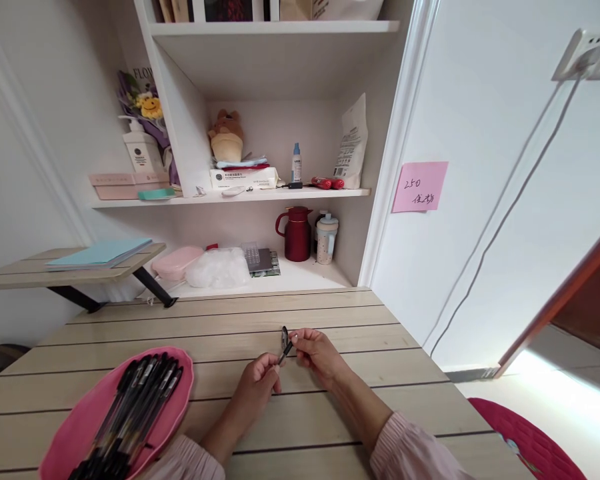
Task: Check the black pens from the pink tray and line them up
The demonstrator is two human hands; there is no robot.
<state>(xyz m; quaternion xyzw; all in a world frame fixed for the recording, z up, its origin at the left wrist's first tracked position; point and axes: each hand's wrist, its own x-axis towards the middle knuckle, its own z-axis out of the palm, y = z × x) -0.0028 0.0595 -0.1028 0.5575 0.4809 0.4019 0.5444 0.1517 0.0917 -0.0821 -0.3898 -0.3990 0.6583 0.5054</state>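
A black pen (285,353) slants between my two hands above the wooden table. My left hand (260,388) is closed around its lower end, with the fingers curled in. At the upper, dark end, my right hand (317,353) pinches the pen between thumb and fingers. Just behind the fingertips shows a small dark piece with a clear part, like a pen cap (285,337); whether it touches the pen I cannot tell. To the left of my left hand, a pink oval tray (186,380) holds a bundle of several black-capped pens (137,407).
The slatted wooden table (380,400) meets a white shelf unit at the back. On the lower shelf stand a red jug (298,235) and a light tumbler (326,240). A small raised stand (130,268) bears blue paper (100,253). A pink note (420,187) sticks to the wall.
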